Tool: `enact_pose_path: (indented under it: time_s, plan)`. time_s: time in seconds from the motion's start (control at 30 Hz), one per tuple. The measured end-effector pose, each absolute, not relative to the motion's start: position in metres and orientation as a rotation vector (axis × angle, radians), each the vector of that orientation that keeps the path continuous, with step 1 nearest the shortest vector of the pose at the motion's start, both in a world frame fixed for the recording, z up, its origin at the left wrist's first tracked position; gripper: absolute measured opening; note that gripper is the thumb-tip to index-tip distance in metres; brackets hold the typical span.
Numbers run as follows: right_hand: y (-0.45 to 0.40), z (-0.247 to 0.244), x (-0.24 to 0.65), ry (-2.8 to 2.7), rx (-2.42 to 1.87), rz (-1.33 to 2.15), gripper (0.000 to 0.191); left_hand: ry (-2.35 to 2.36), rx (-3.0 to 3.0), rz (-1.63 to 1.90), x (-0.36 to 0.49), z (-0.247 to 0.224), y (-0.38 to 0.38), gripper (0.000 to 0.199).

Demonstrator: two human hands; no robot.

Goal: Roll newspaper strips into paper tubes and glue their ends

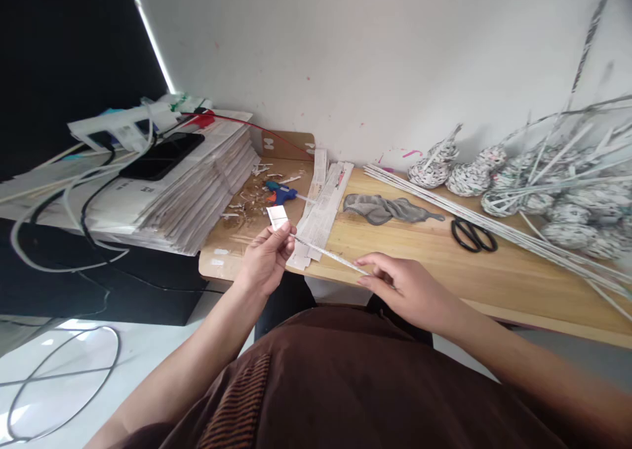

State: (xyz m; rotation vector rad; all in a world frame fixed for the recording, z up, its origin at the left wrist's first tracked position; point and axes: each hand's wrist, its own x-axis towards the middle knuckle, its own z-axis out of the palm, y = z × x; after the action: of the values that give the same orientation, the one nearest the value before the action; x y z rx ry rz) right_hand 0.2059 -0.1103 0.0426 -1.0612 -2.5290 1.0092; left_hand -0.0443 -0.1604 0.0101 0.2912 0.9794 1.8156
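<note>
A thin rolled paper stick (332,255) runs between my two hands, above the front edge of the wooden table. My left hand (269,255) pinches its left end, where a flat white strip of paper (277,217) sticks out past the thumb. The fingers of my right hand (397,284) are closed round the stick's right end. Just beyond my left hand lies a blue glue gun (280,193) on a brown board. Flat printed paper strips (323,212) lie behind the stick.
Stacked newspapers (197,185) hold a black phone (162,156) and cables at the left. A grey cloth (388,209), black scissors (474,235) and long paper sticks (444,202) lie on the table (419,241). Woven paper shapes (471,179) stand at the right.
</note>
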Motion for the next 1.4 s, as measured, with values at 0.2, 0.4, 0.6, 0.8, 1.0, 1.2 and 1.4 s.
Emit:
enact_pose_path:
  time_s: [0.2,0.4,0.6,0.8,1.0,1.2,1.4]
  plan:
    - [-0.112,0.033,0.169,-2.709,-0.887,0.589,0.027,0.989,0.308,1.81,-0.042,0.005,-0.166,0.012]
    - [-0.11,0.026,0.171,-2.793,-0.874,0.241,0.029,0.982,0.267,1.775,-0.04,-0.003,-0.166,0.012]
    - [-0.112,0.026,0.169,-2.791,-0.836,0.229,0.025,0.962,0.226,1.753,-0.037,-0.002,-0.165,0.005]
    - [-0.104,0.028,0.17,-2.513,-0.906,1.574,0.043,0.925,0.212,1.702,-0.039,0.002,-0.17,0.003]
    - [-0.105,0.019,0.162,-2.587,-0.878,0.917,0.031,0.937,0.222,1.697,-0.036,-0.001,-0.168,0.005]
    - [-0.102,0.012,0.161,-2.365,-0.853,1.992,0.046,0.9,0.227,1.663,-0.036,0.0,-0.168,0.004]
    - [-0.104,0.013,0.152,-2.322,-0.882,1.554,0.035,0.906,0.218,1.676,-0.032,0.001,-0.167,0.004]
